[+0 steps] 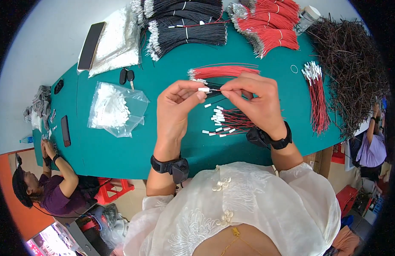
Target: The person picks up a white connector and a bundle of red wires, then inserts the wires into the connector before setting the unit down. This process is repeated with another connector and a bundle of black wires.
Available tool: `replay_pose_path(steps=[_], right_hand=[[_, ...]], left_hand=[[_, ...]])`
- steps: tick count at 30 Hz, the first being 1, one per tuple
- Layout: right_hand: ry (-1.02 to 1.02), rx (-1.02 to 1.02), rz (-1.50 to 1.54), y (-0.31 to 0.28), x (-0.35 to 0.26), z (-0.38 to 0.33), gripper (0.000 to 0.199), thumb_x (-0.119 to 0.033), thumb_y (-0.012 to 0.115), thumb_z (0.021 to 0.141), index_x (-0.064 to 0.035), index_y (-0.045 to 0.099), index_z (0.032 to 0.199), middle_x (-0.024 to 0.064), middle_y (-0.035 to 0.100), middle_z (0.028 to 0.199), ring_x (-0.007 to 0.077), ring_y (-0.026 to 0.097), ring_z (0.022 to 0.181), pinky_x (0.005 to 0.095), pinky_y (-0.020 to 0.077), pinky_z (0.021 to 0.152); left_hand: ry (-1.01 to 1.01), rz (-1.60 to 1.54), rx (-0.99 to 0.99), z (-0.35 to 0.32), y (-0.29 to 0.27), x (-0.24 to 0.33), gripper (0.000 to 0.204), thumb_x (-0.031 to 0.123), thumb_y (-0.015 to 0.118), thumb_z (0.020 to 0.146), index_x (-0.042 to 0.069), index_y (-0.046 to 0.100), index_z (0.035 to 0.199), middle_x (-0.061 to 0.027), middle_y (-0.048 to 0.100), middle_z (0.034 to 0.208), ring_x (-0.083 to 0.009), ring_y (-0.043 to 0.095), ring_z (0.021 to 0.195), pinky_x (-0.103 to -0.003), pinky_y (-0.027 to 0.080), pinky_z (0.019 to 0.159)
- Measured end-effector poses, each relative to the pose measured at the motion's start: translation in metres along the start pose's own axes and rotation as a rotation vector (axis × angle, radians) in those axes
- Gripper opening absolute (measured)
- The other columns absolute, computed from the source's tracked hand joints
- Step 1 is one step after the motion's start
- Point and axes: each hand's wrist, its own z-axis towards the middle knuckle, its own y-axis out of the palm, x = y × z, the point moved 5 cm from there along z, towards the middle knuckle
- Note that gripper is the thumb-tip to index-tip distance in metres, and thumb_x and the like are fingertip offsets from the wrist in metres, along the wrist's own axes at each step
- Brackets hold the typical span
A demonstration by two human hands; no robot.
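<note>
Between the thumb and forefinger of my left hand (174,104) is a small white connector housing (203,89). My right hand (259,98) pinches a thin wire (216,90), reddish near the fingertips, whose end meets the housing. How far the wire sits inside it I cannot tell. Just beyond my hands lies a loose bundle of red wires (225,71), and black wires show partly hidden behind my fingers. Below my hands, on the green table (172,64), red and black wires with white housings (221,119) lie in a pile.
To the left are a clear bag of white housings (110,106), keys (126,77) and a phone (91,46) on white bags. Tied black (187,34) and red wire bundles (270,32) line the back. A dark wire tangle (349,72) stands right. Someone (52,187) works at far left.
</note>
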Motion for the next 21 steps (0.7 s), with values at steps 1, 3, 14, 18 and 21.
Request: replay_pose_path(steps=[1,3,14,18,21], right_hand=[[-0.01,0.002,-0.001,0.0007,-0.0002,0.0,0.01,-0.001,0.075,0.078,-0.0044,0.074,0.087,0.0017,0.067,0.073,0.0056,0.048,0.054,0.0225,0.032,0.046],[-0.019,0.004,-0.003,0.0014,0.0001,-0.0003,0.01,-0.001,0.075,0.078,-0.0045,0.074,0.087,0.0017,0.067,0.073,0.0057,0.048,0.054,0.0226,0.0323,0.046],[-0.003,-0.003,0.008,0.0036,0.0021,-0.001,0.009,-0.002,0.075,0.078,-0.0044,0.074,0.086,0.003,0.069,0.075,0.0066,0.051,0.055,0.0224,0.0341,0.046],[-0.001,-0.004,0.016,0.0038,0.0013,-0.0013,0.008,-0.002,0.075,0.079,-0.0044,0.074,0.086,0.0031,0.069,0.075,0.0067,0.052,0.055,0.0226,0.0348,0.046],[-0.006,-0.007,0.016,0.0034,0.0009,-0.0014,0.008,-0.002,0.074,0.079,-0.0043,0.074,0.086,0.0032,0.068,0.075,0.007,0.052,0.055,0.0229,0.0349,0.047]], left_hand=[[0.005,0.002,-0.008,-0.0001,0.0007,-0.0003,0.019,-0.006,0.07,0.083,-0.002,0.067,0.102,-0.0088,0.071,0.095,-0.012,0.067,0.085,-0.025,0.053,0.077],[0.008,0.003,-0.016,-0.0007,0.0013,-0.0004,0.019,-0.006,0.07,0.083,-0.002,0.067,0.101,-0.009,0.071,0.096,-0.0122,0.067,0.085,-0.025,0.054,0.077],[0.029,0.051,-0.035,-0.0044,0.004,0.0033,0.018,-0.006,0.071,0.083,-0.003,0.069,0.1,-0.0104,0.072,0.094,-0.0135,0.069,0.084,-0.025,0.055,0.077],[0.05,0.098,-0.042,-0.0058,0.004,0.0064,0.018,-0.006,0.071,0.083,-0.003,0.069,0.101,-0.0106,0.072,0.094,-0.0134,0.068,0.084,-0.025,0.055,0.077],[0.052,0.112,-0.049,-0.0069,0.0057,0.0083,0.018,-0.006,0.071,0.084,-0.003,0.069,0.101,-0.0106,0.072,0.094,-0.0133,0.068,0.084,-0.025,0.055,0.076]])
